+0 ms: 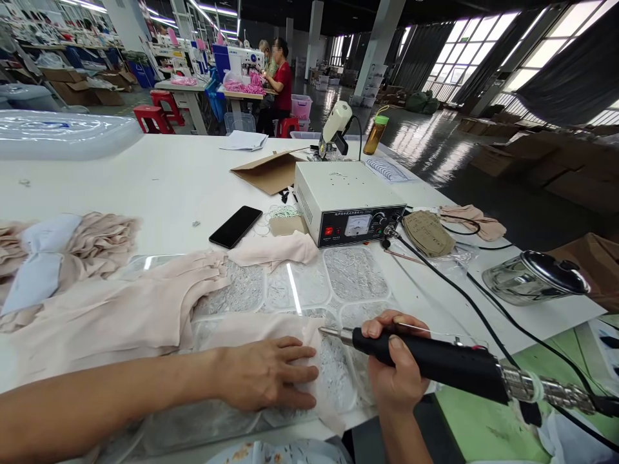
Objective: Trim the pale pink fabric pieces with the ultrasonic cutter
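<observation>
Head view: right fingers [400, 345] around black handpiece [435, 364], left fingers [300, 372] spread, fabric [271, 327] partly hidden.

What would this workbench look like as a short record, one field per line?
left hand: left hand spread flat on pale pink fabric
right hand: right hand gripping black handheld tool
tool tip: at the fabric's right edge
beyond hands: black phone, control box
far right: lidded glass pot
background: person in red at sewing machine
</observation>
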